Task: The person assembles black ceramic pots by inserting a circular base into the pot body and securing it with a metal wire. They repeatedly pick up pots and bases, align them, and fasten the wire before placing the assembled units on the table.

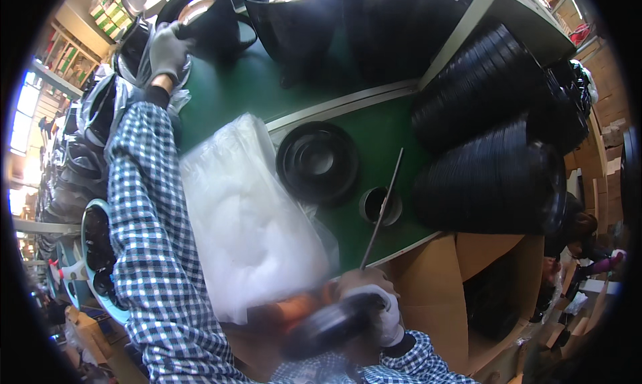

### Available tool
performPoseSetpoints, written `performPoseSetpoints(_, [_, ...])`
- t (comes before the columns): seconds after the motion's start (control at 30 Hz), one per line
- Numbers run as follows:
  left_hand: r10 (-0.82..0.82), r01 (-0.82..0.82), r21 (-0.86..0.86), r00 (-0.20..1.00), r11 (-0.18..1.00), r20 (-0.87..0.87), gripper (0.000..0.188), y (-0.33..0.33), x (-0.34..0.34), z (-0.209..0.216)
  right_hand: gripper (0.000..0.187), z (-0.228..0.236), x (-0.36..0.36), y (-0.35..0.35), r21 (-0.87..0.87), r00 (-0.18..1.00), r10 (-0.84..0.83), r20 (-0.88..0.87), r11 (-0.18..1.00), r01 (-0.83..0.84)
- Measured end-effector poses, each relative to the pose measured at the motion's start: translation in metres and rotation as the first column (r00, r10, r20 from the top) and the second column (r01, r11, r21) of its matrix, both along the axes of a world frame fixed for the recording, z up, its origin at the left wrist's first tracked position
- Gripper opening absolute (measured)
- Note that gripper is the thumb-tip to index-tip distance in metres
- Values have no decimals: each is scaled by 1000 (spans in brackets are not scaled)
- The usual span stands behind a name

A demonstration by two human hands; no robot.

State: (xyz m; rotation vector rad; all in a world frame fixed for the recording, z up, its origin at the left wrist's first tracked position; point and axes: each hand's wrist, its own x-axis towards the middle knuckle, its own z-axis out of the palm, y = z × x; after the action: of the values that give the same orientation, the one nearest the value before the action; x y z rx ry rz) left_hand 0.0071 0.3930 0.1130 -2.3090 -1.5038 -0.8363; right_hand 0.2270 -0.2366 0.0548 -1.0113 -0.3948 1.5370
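Right pale-gloved hand (pixel 390 320), head view: closed on blurred black round piece (pixel 328 327), near side, centre. Left pale-gloved hand (pixel 170 50): far left, at glossy black vessel in clear plastic (pixel 134 48); grip cannot be told. Translucent white plastic-bag stack (pixel 244 210): left of centre.

Head-worn fisheye cam, L of pair, looks down/fwd. Green worktop (pixel 378 135) sits approx mid-pic, nr the lens

A green workbench (pixel 221 100), stacked black parts (pixel 481 90) and cardboard box (pixel 428 294) show a workshop.
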Motion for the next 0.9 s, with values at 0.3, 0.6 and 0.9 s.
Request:
performPoseSetpoints(0.3, [-317, 339, -99, 929, 936, 190, 35, -199, -38, 96, 35, 21, 0, 23, 421, 876, -46, 479, 888, -184])
performPoseSetpoints(0.6, [-461, 526, -266, 845, 808, 271, 33, -494, -70, 156, 41, 181, -21, 32, 477, 312, -389, 867, 466, -745])
performPoseSetpoints(0.9, [-510, 580, -244, 808, 777, 295, 33, -622, -93, 146, 33, 193, -53, -37, 179, -38, -377, 926, 522, -834])
